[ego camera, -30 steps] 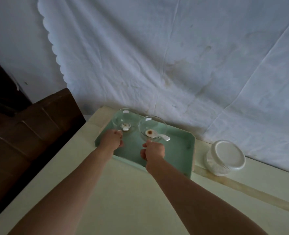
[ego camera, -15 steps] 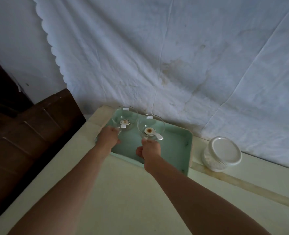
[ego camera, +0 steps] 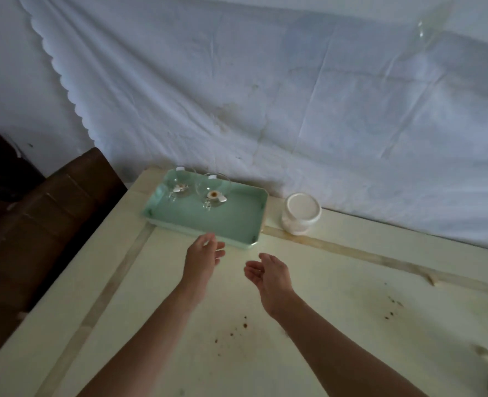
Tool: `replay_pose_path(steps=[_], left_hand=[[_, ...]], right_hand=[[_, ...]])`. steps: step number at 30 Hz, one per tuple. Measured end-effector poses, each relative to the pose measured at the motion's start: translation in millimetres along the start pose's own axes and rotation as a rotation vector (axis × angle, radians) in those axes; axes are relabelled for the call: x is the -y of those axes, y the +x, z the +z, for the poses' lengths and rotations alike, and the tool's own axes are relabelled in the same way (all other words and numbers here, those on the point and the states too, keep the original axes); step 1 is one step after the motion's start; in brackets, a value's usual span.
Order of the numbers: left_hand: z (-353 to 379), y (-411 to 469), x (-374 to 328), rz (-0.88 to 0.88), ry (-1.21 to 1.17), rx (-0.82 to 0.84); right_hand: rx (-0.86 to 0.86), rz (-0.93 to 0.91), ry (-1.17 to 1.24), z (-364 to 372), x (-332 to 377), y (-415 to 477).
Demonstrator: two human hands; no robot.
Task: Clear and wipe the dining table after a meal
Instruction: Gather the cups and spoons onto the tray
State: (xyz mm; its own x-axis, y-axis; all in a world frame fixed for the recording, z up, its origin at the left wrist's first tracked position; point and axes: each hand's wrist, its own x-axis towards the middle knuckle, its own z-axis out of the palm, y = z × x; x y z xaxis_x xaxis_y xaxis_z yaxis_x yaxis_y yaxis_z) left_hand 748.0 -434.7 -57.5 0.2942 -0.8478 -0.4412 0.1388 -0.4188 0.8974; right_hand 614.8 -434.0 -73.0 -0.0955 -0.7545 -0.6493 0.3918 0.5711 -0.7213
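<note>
A large creased white cloth (ego camera: 294,96) with a scalloped edge is hung across the wall behind, marked by faint brownish stains. Below it, a pale cream worktop (ego camera: 337,325) is spread out, dotted with dark crumbs (ego camera: 238,330) and smears. A dark brown piece of furniture (ego camera: 36,224) is seen at the left. A green tray (ego camera: 231,224) is set at the worktop's far corner, with two glass bowls (ego camera: 212,189) on it, each holding a small spoon. A white lidded container (ego camera: 301,213) is placed just beside the tray. The left hand (ego camera: 204,253) and right hand (ego camera: 268,275) are held open and empty above the worktop, near the tray.
</note>
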Motion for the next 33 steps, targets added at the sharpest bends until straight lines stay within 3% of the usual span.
replay_pose_path(steps=[10,22,25,29,33], left_hand=[[114,-148,74,-0.13,0.13,0.171],[235,-290,149,-0.198,0.213,0.234],[259,-321,167,-0.215,0.254,0.253],[284,-352,190,-0.237,0.305,0.293],[305,-370,200,-0.238,0.313,0.301]], right_hand=[[-0.237,0.041,0.11,-197,-22,-103],[-0.301,0.035,0.138,-410,-30,-181],[-0.363,-0.02,-0.152,-476,-41,-195],[-0.504,-0.046,-0.82,-563,-58,-226],[-0.454,-0.016,-1.249,-618,-79,-244]])
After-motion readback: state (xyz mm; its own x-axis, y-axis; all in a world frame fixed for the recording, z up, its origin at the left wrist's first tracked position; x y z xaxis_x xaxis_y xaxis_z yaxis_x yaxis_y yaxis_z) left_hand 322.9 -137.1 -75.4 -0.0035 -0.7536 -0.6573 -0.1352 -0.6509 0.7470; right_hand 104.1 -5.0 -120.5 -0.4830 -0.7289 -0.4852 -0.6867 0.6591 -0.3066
